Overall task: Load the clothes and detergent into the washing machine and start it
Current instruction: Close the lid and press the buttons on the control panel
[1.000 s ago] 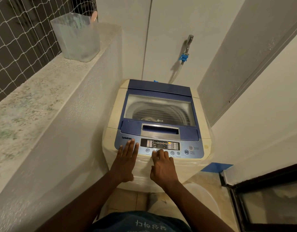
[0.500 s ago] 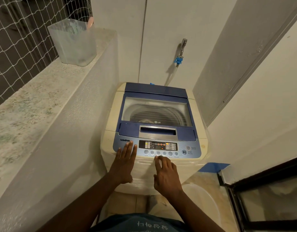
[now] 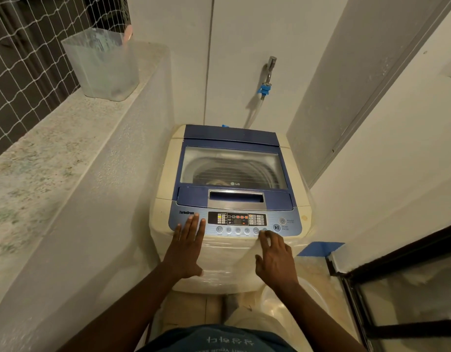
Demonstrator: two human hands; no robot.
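Observation:
A cream top-load washing machine (image 3: 166, 179) with a blue lid stands in the corner, its lid (image 3: 232, 166) down. Through the lid window the drum shows, with something pale at its bottom. The control panel (image 3: 235, 219) is lit, with red and yellow indicators. My left hand (image 3: 187, 246) lies flat, fingers apart, on the panel's left end. My right hand (image 3: 275, 255) hovers at the panel's front edge, its index fingertip on a round button just left of the start/pause button (image 3: 277, 227). Neither hand holds anything.
A clear plastic container (image 3: 102, 64) stands on the stone ledge (image 3: 41, 158) to the left, under a wire net. A tap with a blue fitting (image 3: 265, 88) and hose is on the back wall. A dark-framed glass door (image 3: 397, 288) is at right; blue tape (image 3: 318, 248) marks the floor.
My right hand has slid right along the button row, from the middle buttons to one beside start/pause. The left hand has stayed on the panel. More lights show on the display.

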